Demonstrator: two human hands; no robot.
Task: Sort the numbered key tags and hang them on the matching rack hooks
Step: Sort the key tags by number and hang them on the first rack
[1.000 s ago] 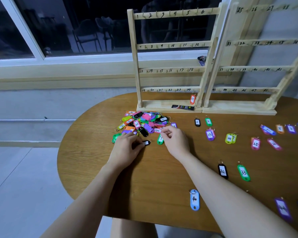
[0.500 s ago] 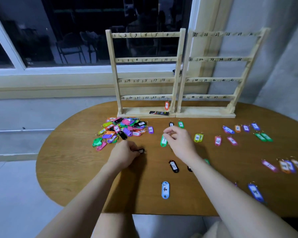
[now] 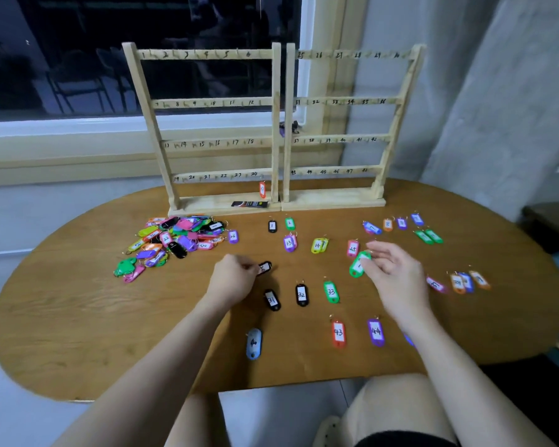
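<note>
the left hand has its fingers curled around a black tag, pinching it just above the bench near the black 31 tag. the right hand is more loosely spread, thumb and forefinger nipping a green tag just beside the red 24 tag; its number is hidden by the fingers. most tags are unsorted in the pile at the left, others lie in loose numbered rows across the bench, and only one orange tag hangs on the left rack, bottom rail; the right rack looks bare. these tags should be light, stiff plastic, smooth enough to skid on the wood, so they are probably easiest pinched by the edges of the body, leaving the small metal ring at the end free to slip over a hook. sorting seems well short of done, hanging barely begun.
</note>
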